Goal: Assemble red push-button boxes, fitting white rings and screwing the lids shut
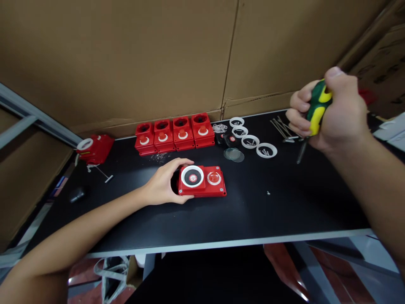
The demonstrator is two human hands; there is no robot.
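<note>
My left hand [166, 182] grips the left end of a red box [207, 189] lying on the black table. A white ring with a dark round centre sits on the box's left part, and a clear round cover over red is on its right. Raised at the right, my right hand [329, 109] is wrapped round a green and yellow screwdriver [317, 110], its shaft pointing down and left, well apart from the box. A small screw [268, 193] rests on the table between box and screwdriver.
Several red boxes [182, 134] stand in a row against the cardboard. White rings [266, 150] with screws, clear discs [234, 155] and long metal rods [281, 128] lie to their right. Another red unit [96, 150] and a black object [76, 194] are at left.
</note>
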